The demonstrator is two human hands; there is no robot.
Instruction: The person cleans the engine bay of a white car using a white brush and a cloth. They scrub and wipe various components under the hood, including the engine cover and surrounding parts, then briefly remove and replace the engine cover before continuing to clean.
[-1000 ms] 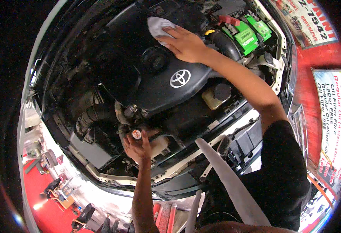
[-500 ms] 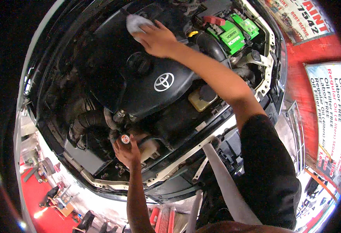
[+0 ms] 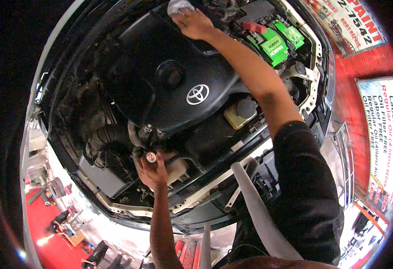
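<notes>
My right hand [image 3: 195, 24] is stretched far forward, its fingers pressing a pale grey cloth [image 3: 178, 6] at the far edge of the black engine cover [image 3: 129, 58]. That cover has a silver oval emblem and a round raised part. Nearer to me, my left hand [image 3: 153, 174] has its thumb and fingers around a radiator cap [image 3: 150, 157] with a round white and orange label. Some of the left fingers are hidden beneath the hand. A ribbed black hose [image 3: 107, 136] lies left of it.
Right of the engine stand a green-topped battery [image 3: 274, 49] with a red terminal cover [image 3: 254, 28] and a yellowish reservoir [image 3: 239, 115] with a dark cap. The pale front crossmember [image 3: 219, 177] runs between me and the engine. Printed banners [image 3: 380, 134] hang on a red wall.
My right hand has slid the cloth farther away and slightly right, toward the cover's back edge. My left hand stays at the radiator cap. The whole view has shifted a little.
</notes>
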